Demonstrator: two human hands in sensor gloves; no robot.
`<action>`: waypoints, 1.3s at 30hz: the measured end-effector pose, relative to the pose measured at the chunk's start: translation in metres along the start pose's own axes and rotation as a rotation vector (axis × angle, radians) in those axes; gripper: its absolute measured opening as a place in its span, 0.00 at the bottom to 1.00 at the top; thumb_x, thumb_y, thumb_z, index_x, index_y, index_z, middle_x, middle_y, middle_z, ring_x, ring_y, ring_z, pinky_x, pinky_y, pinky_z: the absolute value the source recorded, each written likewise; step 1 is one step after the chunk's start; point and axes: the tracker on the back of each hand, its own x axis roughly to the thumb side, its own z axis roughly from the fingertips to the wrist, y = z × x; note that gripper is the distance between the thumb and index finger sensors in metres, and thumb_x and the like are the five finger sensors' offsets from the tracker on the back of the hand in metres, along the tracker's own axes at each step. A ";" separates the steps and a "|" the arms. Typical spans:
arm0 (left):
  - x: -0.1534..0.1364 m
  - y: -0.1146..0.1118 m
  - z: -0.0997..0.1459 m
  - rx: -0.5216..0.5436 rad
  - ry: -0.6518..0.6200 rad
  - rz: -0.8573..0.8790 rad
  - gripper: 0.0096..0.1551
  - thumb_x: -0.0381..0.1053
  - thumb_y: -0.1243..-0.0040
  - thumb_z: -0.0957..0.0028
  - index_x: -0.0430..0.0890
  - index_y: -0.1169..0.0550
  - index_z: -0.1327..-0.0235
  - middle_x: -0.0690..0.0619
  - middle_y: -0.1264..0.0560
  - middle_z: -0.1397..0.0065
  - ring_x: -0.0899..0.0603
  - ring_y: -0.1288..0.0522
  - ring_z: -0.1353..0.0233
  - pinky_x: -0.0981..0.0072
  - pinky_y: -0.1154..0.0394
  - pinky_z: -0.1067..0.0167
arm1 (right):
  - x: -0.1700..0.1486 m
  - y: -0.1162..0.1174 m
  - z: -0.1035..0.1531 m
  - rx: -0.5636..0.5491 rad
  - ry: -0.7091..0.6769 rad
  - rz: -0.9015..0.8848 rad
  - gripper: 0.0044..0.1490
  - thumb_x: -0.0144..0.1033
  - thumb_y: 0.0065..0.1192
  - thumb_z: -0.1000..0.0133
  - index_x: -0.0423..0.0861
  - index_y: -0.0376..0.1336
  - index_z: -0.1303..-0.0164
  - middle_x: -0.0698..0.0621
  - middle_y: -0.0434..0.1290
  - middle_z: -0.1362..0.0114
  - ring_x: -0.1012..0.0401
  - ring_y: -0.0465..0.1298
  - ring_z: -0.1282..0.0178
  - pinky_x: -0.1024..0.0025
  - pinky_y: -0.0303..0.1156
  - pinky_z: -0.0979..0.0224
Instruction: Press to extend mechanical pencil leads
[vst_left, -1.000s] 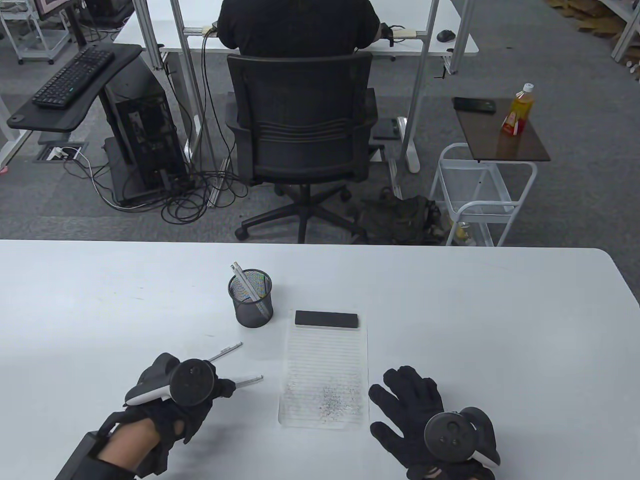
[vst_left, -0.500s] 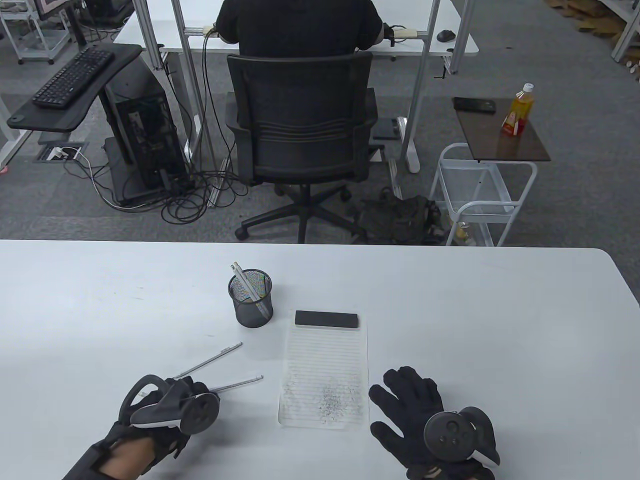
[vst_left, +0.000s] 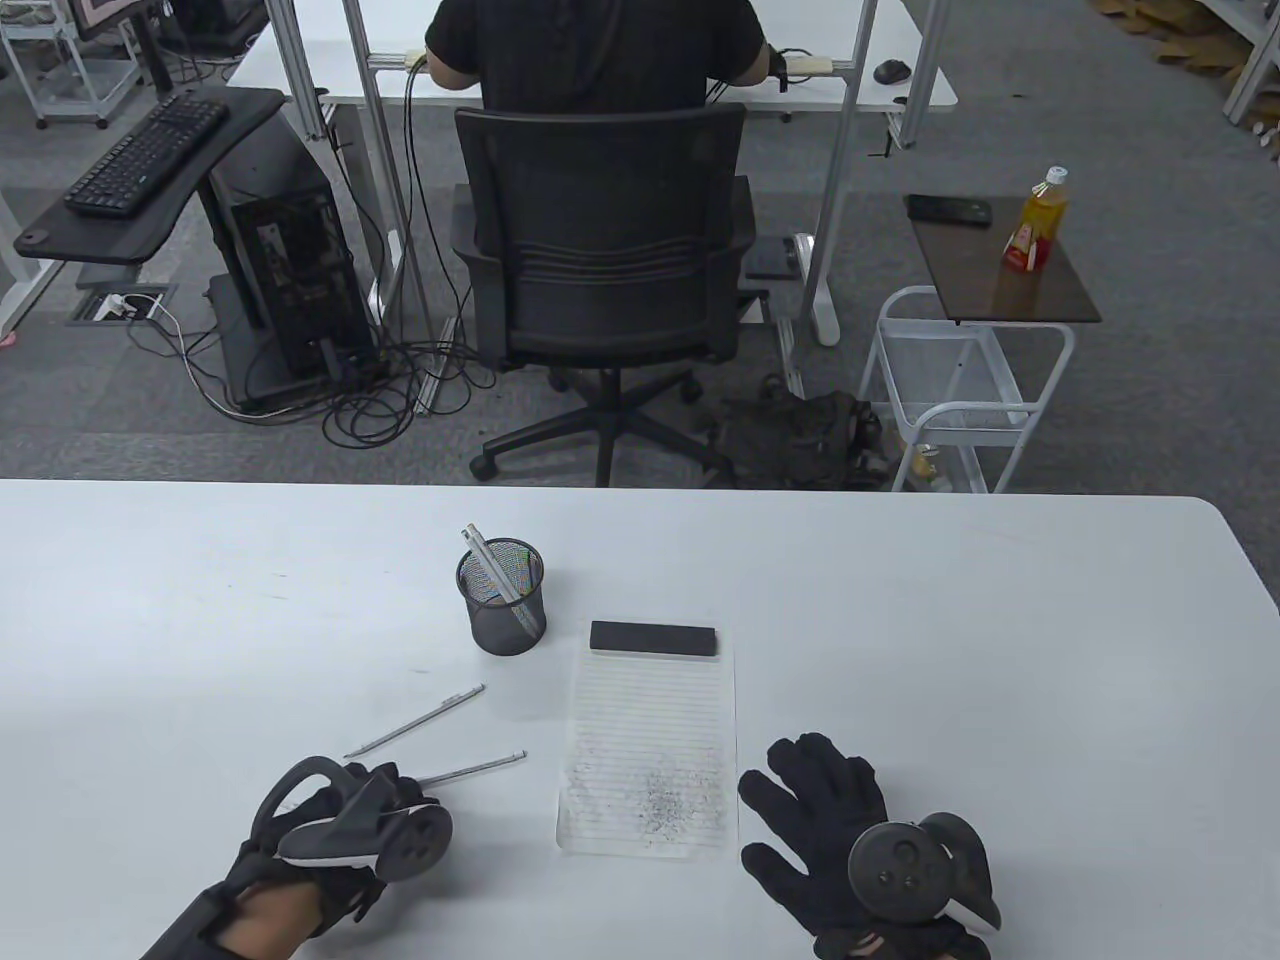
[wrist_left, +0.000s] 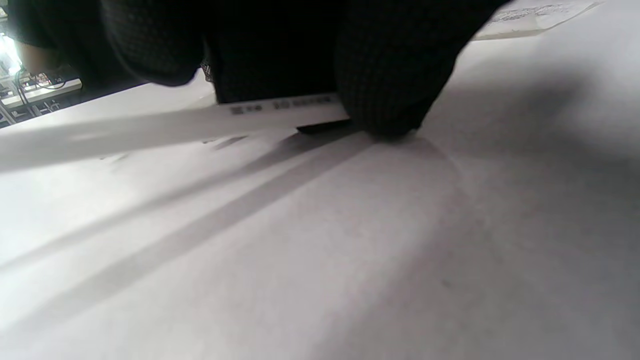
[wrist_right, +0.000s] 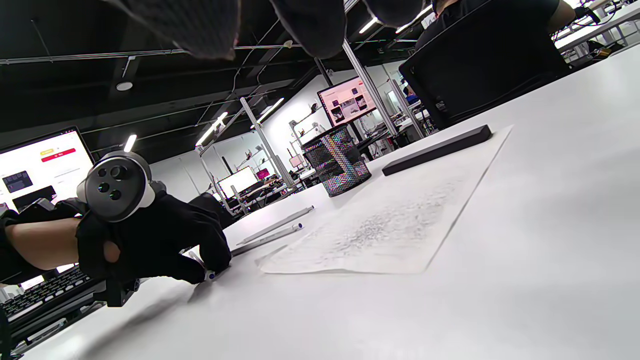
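Item: nearer mechanical pencil (vst_left: 478, 768), white barrel, laid flat on the white table (vst_left: 1000, 640) in the lower left of the table view, its far end pointing toward the upper right. Its near end is covered by the left hand (vst_left: 345, 830); in the left wrist view the barrel (wrist_left: 150, 127) is seen lying on the table beneath the gloved fingers (wrist_left: 395, 85), one fingertip being pressed to the surface at its end. Whether the barrel is actually clasped cannot be told.

Item: second mechanical pencil (vst_left: 415, 720), laid parallel just above the first, apart from the hand.

Item: right hand (vst_left: 860, 850), lower right of the table view, laid flat on the table with fingers spread and released, nothing being held; a tracker is strapped to its back.

Item: lined paper sheet (vst_left: 650, 740), placed between the two hands, marked with grey pencil scribbles in its lower part. A black bar (vst_left: 654, 638) is set across its top edge.

Item: black mesh pen cup (vst_left: 501, 603), positioned above and left of the sheet, with pens standing tilted inside.

Item: office chair (vst_left: 600, 260), occupied, in the upper centre beyond the table.
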 end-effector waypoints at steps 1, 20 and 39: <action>0.000 0.001 0.000 -0.002 0.001 -0.001 0.27 0.48 0.22 0.61 0.51 0.17 0.45 0.54 0.14 0.43 0.45 0.13 0.46 0.45 0.19 0.41 | 0.000 0.000 0.000 0.000 0.000 0.000 0.43 0.55 0.59 0.39 0.43 0.60 0.18 0.32 0.52 0.15 0.27 0.48 0.17 0.19 0.42 0.28; -0.001 0.005 0.005 0.047 -0.018 -0.054 0.26 0.51 0.23 0.59 0.50 0.14 0.46 0.54 0.11 0.44 0.47 0.12 0.53 0.50 0.17 0.49 | 0.000 0.000 0.000 0.008 0.003 0.001 0.43 0.55 0.59 0.39 0.43 0.61 0.18 0.32 0.52 0.15 0.27 0.48 0.17 0.19 0.42 0.27; -0.105 0.119 -0.053 0.321 0.480 0.283 0.38 0.63 0.34 0.53 0.48 0.23 0.30 0.49 0.21 0.29 0.39 0.20 0.35 0.43 0.25 0.36 | -0.002 -0.002 0.000 0.001 0.006 0.005 0.43 0.55 0.59 0.39 0.42 0.60 0.18 0.32 0.52 0.15 0.27 0.48 0.16 0.18 0.41 0.27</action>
